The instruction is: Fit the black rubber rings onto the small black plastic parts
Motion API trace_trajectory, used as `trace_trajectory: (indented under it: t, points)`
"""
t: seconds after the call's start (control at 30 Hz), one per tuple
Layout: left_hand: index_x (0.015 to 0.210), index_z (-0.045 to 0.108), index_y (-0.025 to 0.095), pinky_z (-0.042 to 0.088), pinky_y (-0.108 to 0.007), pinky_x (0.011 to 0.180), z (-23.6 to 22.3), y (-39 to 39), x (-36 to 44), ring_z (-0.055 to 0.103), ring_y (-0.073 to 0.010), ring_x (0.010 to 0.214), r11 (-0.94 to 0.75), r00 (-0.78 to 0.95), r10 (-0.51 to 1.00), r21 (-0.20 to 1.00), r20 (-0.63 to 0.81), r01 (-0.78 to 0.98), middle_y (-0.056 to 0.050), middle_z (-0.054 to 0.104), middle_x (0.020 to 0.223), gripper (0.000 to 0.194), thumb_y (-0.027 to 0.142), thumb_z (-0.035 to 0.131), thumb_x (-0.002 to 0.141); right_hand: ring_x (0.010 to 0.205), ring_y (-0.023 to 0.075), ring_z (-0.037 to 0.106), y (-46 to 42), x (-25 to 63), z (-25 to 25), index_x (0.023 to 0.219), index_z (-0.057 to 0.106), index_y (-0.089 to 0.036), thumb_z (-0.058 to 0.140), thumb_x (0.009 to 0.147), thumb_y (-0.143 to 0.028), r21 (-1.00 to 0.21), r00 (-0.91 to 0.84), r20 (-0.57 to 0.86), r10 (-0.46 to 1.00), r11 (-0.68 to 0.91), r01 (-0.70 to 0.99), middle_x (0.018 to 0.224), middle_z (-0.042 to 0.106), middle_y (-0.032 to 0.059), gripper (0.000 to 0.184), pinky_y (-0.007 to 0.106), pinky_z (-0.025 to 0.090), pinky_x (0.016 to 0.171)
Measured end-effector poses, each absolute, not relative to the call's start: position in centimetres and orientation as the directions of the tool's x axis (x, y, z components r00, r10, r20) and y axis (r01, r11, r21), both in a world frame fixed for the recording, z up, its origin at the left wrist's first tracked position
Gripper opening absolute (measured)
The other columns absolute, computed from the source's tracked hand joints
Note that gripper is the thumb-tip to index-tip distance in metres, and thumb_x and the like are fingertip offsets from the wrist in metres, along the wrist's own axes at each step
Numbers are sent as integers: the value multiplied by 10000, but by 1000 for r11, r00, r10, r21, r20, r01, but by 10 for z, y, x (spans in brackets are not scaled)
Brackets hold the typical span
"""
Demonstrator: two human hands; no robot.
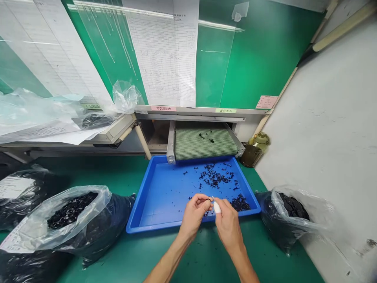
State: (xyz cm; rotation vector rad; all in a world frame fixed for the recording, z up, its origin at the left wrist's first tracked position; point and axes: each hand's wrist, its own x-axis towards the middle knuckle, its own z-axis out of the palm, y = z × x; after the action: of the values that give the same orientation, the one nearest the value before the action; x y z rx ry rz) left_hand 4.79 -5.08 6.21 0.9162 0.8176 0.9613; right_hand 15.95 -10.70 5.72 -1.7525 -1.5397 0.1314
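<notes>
My left hand (pixel 194 212) and my right hand (pixel 227 220) meet over the front edge of a blue tray (pixel 165 196). The fingers of both are pinched together on a small black part (pixel 209 203) between them. A white finger cot (pixel 216 206) covers one finger of my right hand. Small black parts (pixel 216 179) lie scattered in the tray, with a denser heap (pixel 240 202) just right of my hands. A green mesh conveyor belt (pixel 203 143) ends above the tray's back edge and carries a few black parts.
Open plastic bags of black parts sit at the left (pixel 70 214) and right (pixel 290 210) on the green table. A yellowish bottle (pixel 255 147) stands right of the conveyor. Papers hang on the green back panel (pixel 259 55). A white wall (pixel 332 129) closes the right side.
</notes>
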Motion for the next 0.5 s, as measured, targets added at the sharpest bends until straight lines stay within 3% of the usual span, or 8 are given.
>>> trace_trajectory:
  t: [0.13, 0.27, 0.37, 0.5]
  points:
    - [766, 585, 168, 490, -247, 666, 64, -2, 50, 616, -123, 745, 400, 373, 891, 835, -258, -378, -51, 661, 941, 133, 169, 662, 657, 837, 169, 653, -105, 170, 24, 1072, 630, -205, 355, 775, -27, -620, 222, 343, 913, 43, 783, 935, 672, 58, 442, 254, 528, 702]
    - [792, 577, 165, 482, -264, 649, 87, 81, 69, 612, -142, 750, 161, 272, 957, 965, -101, -208, -87, 658, 913, 121, 162, 563, 672, 867, 195, 683, -113, 182, -29, 1088, 632, -239, 346, 730, -14, -503, 164, 423, 891, 80, 860, 993, 704, 71, 511, 261, 548, 680]
    - [869, 595, 164, 462, -271, 660, 102, 152, 93, 601, -161, 783, 44, 191, 981, 996, -29, -74, -79, 655, 892, 169, 182, 548, 708, 847, 200, 699, -118, 189, -62, 1136, 617, -262, 379, 705, -22, -406, 61, 445, 893, 141, 903, 1011, 718, 66, 548, 234, 550, 641]
    - [860, 617, 177, 415, -303, 833, 111, 234, 123, 544, -221, 1037, -64, 97, 994, 987, 50, 147, -71, 657, 975, 127, 179, 584, 737, 807, 191, 701, -119, 182, -72, 1148, 607, -299, 396, 722, -13, -467, 163, 393, 905, 44, 883, 1016, 713, 55, 555, 204, 532, 585]
